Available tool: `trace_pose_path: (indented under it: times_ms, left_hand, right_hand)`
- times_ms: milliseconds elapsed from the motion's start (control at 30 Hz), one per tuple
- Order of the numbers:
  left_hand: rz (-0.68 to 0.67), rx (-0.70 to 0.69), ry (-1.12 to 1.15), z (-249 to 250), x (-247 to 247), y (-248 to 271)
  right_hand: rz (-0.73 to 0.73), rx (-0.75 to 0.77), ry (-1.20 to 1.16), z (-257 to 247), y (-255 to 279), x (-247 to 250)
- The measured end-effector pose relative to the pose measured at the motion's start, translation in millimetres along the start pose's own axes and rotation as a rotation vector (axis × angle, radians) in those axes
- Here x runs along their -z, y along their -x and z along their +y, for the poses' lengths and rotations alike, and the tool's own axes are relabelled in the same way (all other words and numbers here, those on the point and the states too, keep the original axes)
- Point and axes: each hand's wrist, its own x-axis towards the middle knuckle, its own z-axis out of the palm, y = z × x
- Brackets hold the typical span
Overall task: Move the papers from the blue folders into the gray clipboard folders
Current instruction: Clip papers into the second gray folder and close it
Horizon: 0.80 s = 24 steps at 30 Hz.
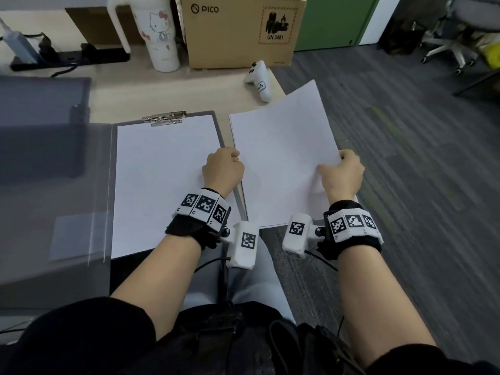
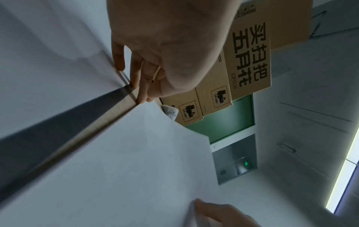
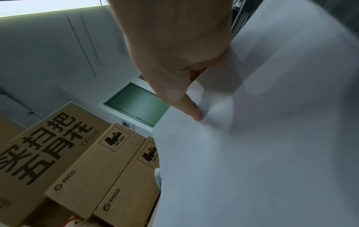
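Observation:
An open gray clipboard folder (image 1: 219, 131) lies on the desk with white paper (image 1: 162, 180) under its metal clip (image 1: 164, 118). To its right, a stack of white papers (image 1: 281, 147) is held between both hands, partly over the desk edge. My left hand (image 1: 223, 169) grips the stack's left edge, fingers curled. My right hand (image 1: 342, 171) pinches the right edge, thumb on top. In the left wrist view the fingers (image 2: 136, 73) clasp the papers (image 2: 126, 161). In the right wrist view the thumb (image 3: 188, 106) presses the papers (image 3: 252, 145). No blue folder is clearly visible.
At the desk's back stand a PICO cardboard box (image 1: 240, 31), a white tumbler (image 1: 159, 33) and a white controller (image 1: 259, 79). A translucent gray cover (image 1: 48, 171) lies at left. Carpet (image 1: 419, 158) and an office chair (image 1: 454, 36) are at right.

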Motion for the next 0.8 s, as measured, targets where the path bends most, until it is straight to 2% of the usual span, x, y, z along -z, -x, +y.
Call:
trace_pose_path:
  times_ms: [133,233,367,500,667,800]
  left_hand:
    - [-0.008,0.021,0.096,-1.9,0.6,-2.9]
    - [-0.014,0.031,0.171,-2.1,5.2,-6.0]
    - [-0.034,-0.019,0.256,-2.0,8.9,-7.9]
    - [-0.003,-0.084,0.42,4.2,19.8,-8.5]
    - [0.154,-0.234,0.671,26.7,54.4,-6.5]
    - [0.278,-0.357,0.758,30.3,82.0,5.0]
  right_hand:
    - [0.038,0.032,-0.013,-8.3,3.4,7.0]
    - [0.121,0.092,-0.066,-21.7,6.9,15.9]
    - [0.213,0.171,-0.277,-43.0,11.9,27.6]
    - [0.236,0.309,-0.531,-60.1,14.4,30.3]
    - [0.178,0.439,-0.859,-78.8,22.6,39.2]
    - [-0.01,0.483,-0.987,-86.9,30.4,32.4]
